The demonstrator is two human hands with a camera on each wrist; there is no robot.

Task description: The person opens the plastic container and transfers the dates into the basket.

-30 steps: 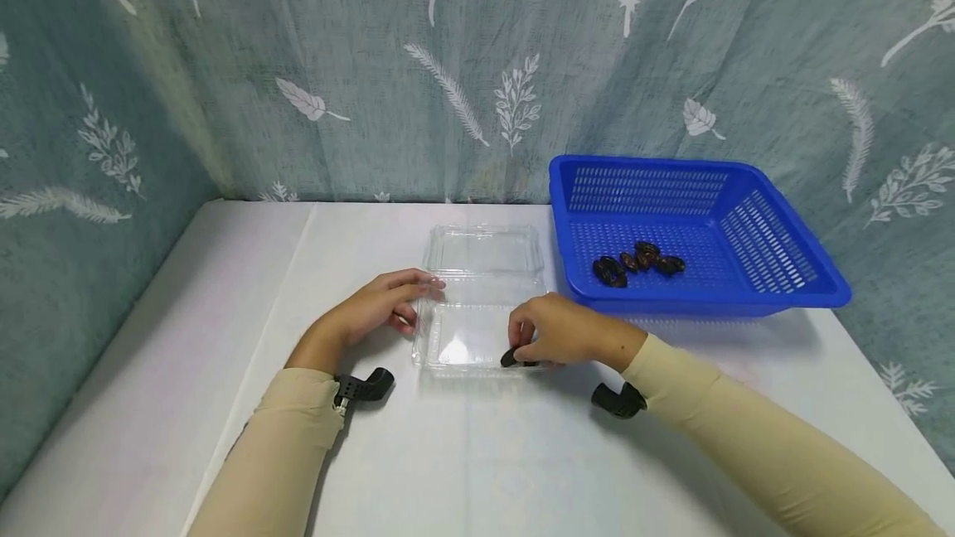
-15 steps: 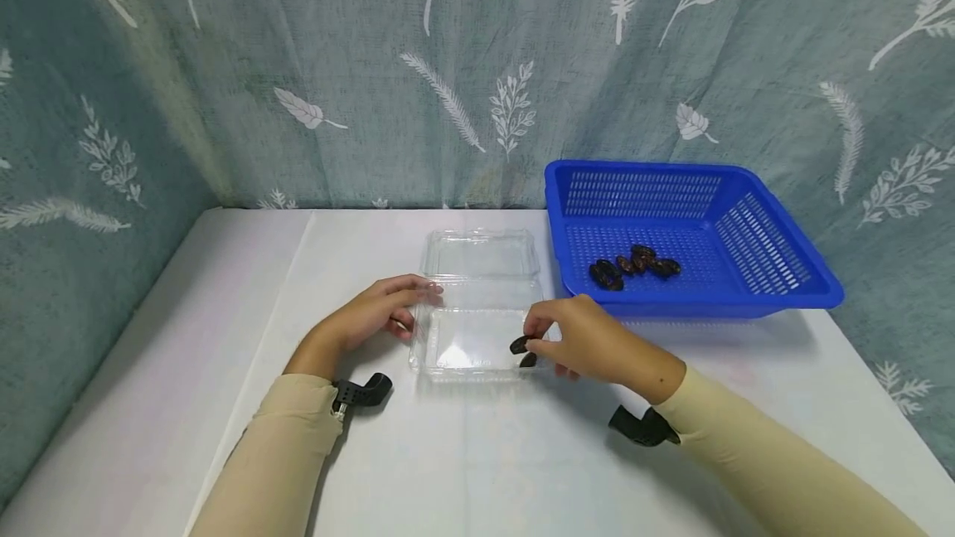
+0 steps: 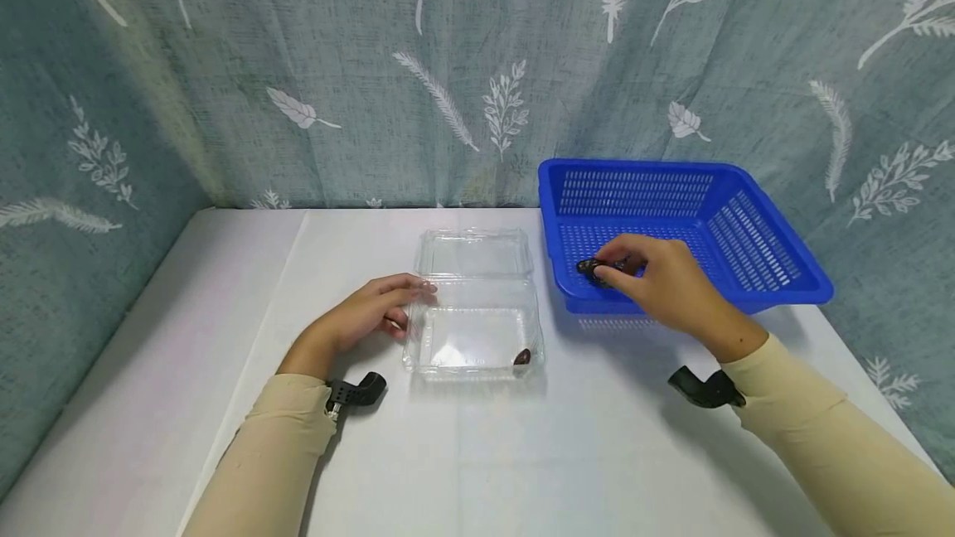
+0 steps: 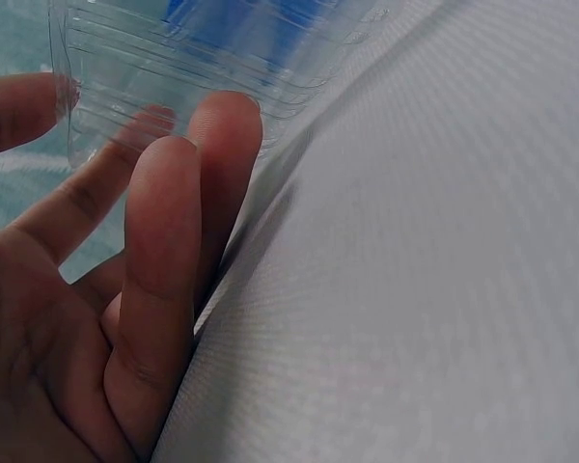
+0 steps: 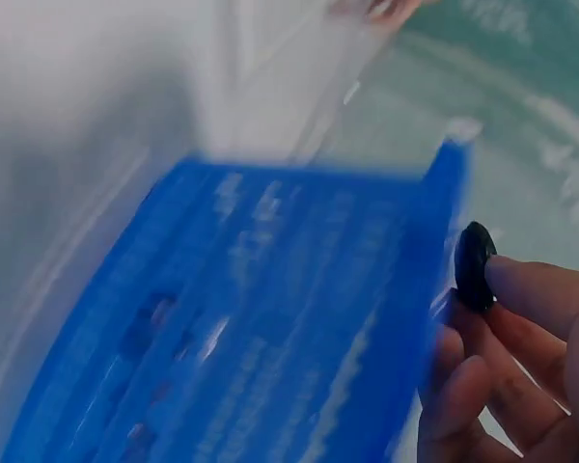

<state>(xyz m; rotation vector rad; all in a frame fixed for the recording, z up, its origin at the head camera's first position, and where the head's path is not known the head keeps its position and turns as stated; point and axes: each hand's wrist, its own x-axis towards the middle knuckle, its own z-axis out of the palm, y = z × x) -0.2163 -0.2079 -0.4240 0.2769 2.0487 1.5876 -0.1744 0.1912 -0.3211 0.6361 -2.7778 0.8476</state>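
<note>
My right hand (image 3: 664,280) is over the near left part of the blue plastic basket (image 3: 816,282), pinching a dark date (image 5: 476,265) between thumb and fingers. Below it, other dates (image 3: 585,267) in the basket are mostly hidden by the hand. A clear plastic clamshell box (image 3: 462,373) lies with its lid (image 3: 473,253) folded back, away from me. One date (image 3: 522,357) sits in the box's near right corner. With relaxed fingers, my left hand (image 3: 358,317) touches the box's left rim near the hinge.
A white cloth (image 3: 373,471) covers the table. Behind it hangs a green leaf-print curtain (image 3: 373,106), which also runs along the left side. The basket stands at the back right, just beside the box.
My right hand has lifted a date from the box's near right corner and carried it right, over the basket. One date stays in that corner. The left hand keeps its place.
</note>
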